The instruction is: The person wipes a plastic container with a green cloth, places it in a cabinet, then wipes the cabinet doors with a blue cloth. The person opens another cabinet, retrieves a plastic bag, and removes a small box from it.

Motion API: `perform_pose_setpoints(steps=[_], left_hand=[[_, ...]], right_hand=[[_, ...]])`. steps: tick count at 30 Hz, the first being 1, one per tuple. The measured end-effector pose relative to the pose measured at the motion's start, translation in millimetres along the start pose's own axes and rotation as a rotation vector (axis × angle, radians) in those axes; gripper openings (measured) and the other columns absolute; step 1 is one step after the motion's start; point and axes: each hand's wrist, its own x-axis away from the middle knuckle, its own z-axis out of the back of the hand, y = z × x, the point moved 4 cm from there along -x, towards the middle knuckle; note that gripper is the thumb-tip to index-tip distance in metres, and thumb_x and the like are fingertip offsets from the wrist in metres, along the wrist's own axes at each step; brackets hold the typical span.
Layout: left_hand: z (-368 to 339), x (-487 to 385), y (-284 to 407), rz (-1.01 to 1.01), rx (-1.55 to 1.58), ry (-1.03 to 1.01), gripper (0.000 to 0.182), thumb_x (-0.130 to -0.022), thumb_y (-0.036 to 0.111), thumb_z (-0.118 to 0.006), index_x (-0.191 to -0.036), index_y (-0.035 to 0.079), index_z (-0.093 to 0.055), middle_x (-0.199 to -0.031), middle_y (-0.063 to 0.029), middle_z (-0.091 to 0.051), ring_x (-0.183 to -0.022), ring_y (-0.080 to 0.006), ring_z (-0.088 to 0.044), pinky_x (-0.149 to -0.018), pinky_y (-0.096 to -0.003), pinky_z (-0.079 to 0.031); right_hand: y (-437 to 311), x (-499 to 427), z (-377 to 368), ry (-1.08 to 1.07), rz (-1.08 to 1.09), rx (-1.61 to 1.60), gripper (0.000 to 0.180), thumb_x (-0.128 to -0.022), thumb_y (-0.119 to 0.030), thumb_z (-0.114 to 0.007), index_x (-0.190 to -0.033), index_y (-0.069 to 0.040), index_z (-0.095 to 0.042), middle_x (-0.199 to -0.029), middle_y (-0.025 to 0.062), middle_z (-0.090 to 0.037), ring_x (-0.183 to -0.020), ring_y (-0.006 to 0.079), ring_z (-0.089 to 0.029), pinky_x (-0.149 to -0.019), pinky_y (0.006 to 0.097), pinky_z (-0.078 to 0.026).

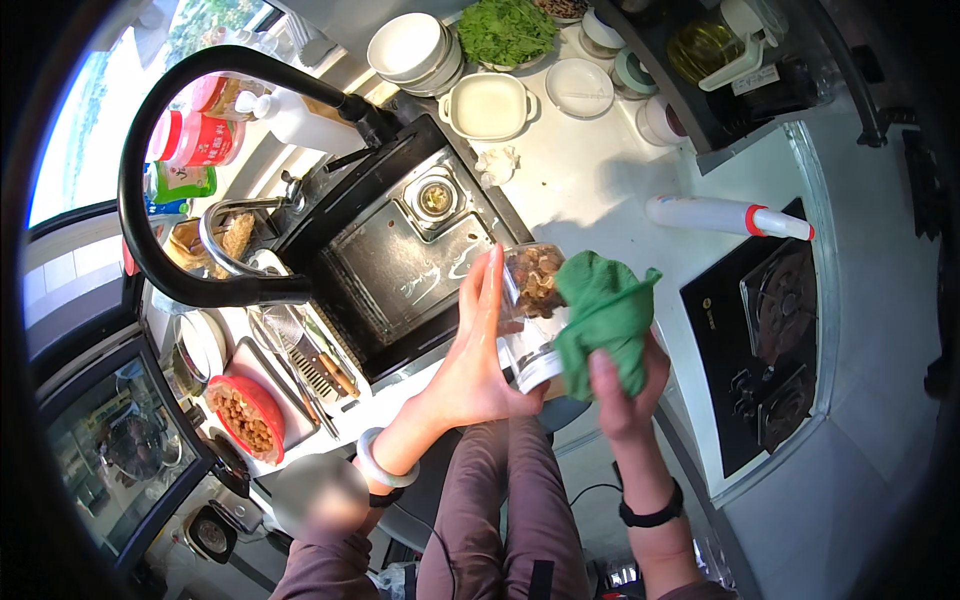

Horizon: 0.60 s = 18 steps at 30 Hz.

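Observation:
My left hand grips a clear jar with brown dried food showing inside. The jar lies tilted in front of my body, and its white end points towards me. A crumpled green cloth is in my right hand, pressed up against the jar's right side, where it covers part of it. Just beyond the jar is a black sink with a drain basket holding food scraps.
A black faucet arches over the sink's left side. White bowls, leafy greens and a cream dish stand behind. A white bottle lies by the black gas hob. Left are a knife and a red bowl.

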Motion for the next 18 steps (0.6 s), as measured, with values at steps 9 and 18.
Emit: perform_pose_setpoints(steps=[9, 18], left_hand=[[5.1, -2.1, -15.2, -0.016, 0.023, -0.144, 0.114, -0.058, 0.024, -0.089, -0.15, 0.002, -0.025, -0.148, -0.0182, -0.037, -0.139, -0.0312, -0.035, -0.119, -0.0453, -0.017], [12.7, 20.8, -7.8, -0.137, -0.012, -0.045, 0.144, -0.045, 0.022, -0.09, -0.156, 0.004, 0.0, -0.155, -0.0292, -0.008, -0.146, -0.0469, -0.011, -0.116, -0.0517, -0.02]], right_hand=[[-10.0, -25.9, -35.0, -0.474, 0.069, 0.375, 0.046, -0.087, -0.034, -0.066, -0.114, 0.002, -0.062, -0.128, 0.0175, -0.056, -0.125, 0.0398, -0.048, -0.108, 0.0453, -0.036], [26.6, -67.3, -34.6, -0.547, 0.051, 0.302, 0.045, -0.094, -0.036, -0.052, -0.127, -0.006, -0.059, -0.136, 0.0256, -0.048, -0.139, 0.0461, -0.028, -0.118, 0.0526, -0.014]])
